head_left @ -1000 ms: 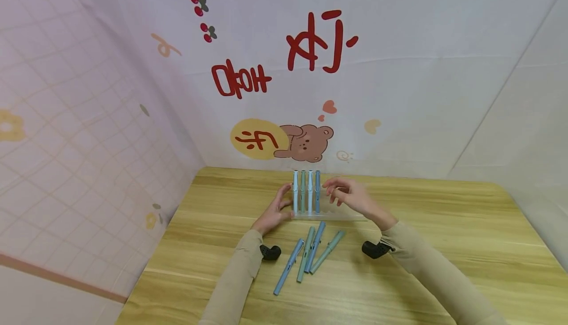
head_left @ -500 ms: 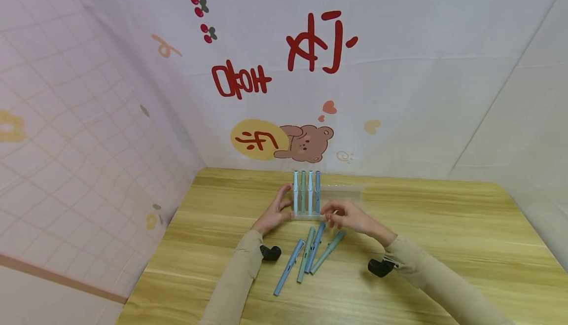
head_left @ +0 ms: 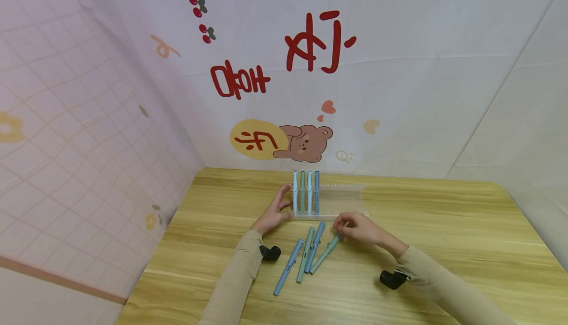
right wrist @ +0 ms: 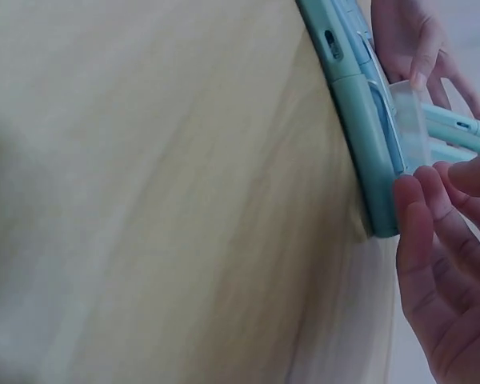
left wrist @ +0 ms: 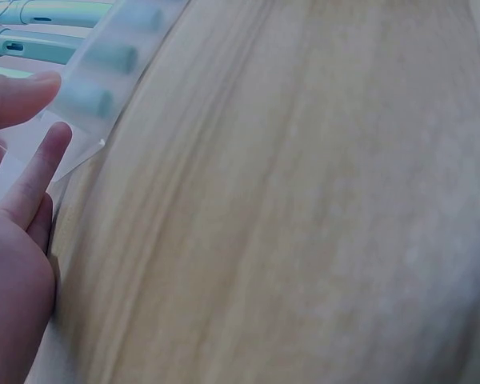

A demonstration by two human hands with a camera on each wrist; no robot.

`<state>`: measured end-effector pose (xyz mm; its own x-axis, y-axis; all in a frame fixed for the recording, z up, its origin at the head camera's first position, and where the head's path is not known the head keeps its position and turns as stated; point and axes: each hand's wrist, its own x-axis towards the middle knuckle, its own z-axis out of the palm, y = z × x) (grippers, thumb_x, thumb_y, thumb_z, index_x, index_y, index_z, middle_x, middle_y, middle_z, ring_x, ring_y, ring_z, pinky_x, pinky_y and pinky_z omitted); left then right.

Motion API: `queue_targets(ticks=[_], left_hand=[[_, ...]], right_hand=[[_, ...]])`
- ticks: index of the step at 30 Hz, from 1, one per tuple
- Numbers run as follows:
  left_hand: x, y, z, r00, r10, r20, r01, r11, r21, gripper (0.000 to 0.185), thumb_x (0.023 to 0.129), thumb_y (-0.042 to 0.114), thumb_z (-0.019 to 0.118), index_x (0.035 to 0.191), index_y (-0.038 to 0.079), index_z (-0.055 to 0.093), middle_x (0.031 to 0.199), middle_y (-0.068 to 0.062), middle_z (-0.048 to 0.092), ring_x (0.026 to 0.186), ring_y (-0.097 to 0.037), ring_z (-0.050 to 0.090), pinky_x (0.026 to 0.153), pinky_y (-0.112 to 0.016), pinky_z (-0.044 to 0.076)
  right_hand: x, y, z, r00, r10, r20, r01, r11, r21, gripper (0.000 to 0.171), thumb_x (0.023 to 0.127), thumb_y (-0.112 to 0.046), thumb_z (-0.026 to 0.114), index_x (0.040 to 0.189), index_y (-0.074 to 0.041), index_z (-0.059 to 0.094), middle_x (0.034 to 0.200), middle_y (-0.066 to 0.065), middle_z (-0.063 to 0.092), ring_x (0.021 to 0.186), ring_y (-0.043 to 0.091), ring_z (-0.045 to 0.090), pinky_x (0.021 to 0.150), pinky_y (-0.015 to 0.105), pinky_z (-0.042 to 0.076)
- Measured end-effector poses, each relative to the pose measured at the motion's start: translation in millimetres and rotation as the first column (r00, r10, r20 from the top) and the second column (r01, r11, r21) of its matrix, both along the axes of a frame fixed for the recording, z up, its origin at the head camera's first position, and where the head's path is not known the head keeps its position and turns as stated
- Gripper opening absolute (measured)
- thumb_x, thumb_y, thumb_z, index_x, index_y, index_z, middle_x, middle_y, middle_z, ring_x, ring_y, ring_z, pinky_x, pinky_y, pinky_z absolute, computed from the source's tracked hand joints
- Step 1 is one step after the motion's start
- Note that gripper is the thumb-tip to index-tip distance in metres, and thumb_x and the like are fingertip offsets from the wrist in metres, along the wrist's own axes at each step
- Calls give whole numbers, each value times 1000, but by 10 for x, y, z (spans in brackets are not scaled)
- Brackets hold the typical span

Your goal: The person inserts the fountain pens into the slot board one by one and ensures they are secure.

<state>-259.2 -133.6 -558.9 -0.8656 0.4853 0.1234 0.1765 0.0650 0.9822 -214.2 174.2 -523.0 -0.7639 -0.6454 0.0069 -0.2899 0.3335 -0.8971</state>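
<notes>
My left hand (head_left: 271, 215) holds the left end of a clear pen rack (head_left: 341, 200), thumb at the lower front and fingers towards the back. Several capped pens in light blue, green and blue stand side by side in the rack's left part, among them a blue pen (head_left: 317, 194). In front of it my right hand (head_left: 361, 229) is over the upper end of a loose green pen (head_left: 326, 255). The right wrist view shows its loosely bent fingers (right wrist: 416, 216) right beside the end of that green pen (right wrist: 364, 152), the thumb apart from it.
Left of that pen lie another green pen (head_left: 305, 256) and two blue ones, a blue pen (head_left: 314, 248) close beside it and a blue pen (head_left: 288, 268) farther left. The wooden table (head_left: 443, 226) meets a printed cloth wall (head_left: 399, 93) behind the rack.
My right hand has come down from the rack's front, past its lower edge, to the rightmost loose green pen. My left hand has stayed at the rack's left end.
</notes>
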Motion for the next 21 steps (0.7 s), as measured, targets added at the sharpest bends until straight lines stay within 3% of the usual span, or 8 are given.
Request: queue_targets(ticks=[3,8,15,21], left_hand=[[5,0,-1,1000,-6,-11,6,1000,10,89,86,-13,55,155,18,11,160,-12,6,132,-44,34,96,-42,44],[16,7,33,1000,9,27,-10,1000,7,89,86,-15,56,156,16,10,160,-9,6,133,-41,33,97,-45,43],[32,11,103,998,-1,58,1,1000,2,90,85,-18,54,155,15,8,160,-15,2,134,-45,29,99,-50,40],[84,13,257,996,-26,81,24,999,31,89,84,-19,53,155,12,9,159,-19,-1,133,-49,27,100,-51,39]], right_hand=[[28,62,-21,1000,-2,-8,2,1000,21,11,92,5,55,97,8,64,82,17,64,67,29,61,55,28,49],[78,130,-15,1000,-27,3,27,999,39,8,92,2,59,96,8,62,80,17,64,67,25,61,55,25,48],[150,98,-69,990,-141,29,141,990,-8,15,90,0,63,98,10,55,77,19,63,63,25,60,50,27,47],[169,32,-136,974,-220,-56,223,973,66,29,88,-12,71,100,8,55,70,7,59,57,12,53,51,25,44]])
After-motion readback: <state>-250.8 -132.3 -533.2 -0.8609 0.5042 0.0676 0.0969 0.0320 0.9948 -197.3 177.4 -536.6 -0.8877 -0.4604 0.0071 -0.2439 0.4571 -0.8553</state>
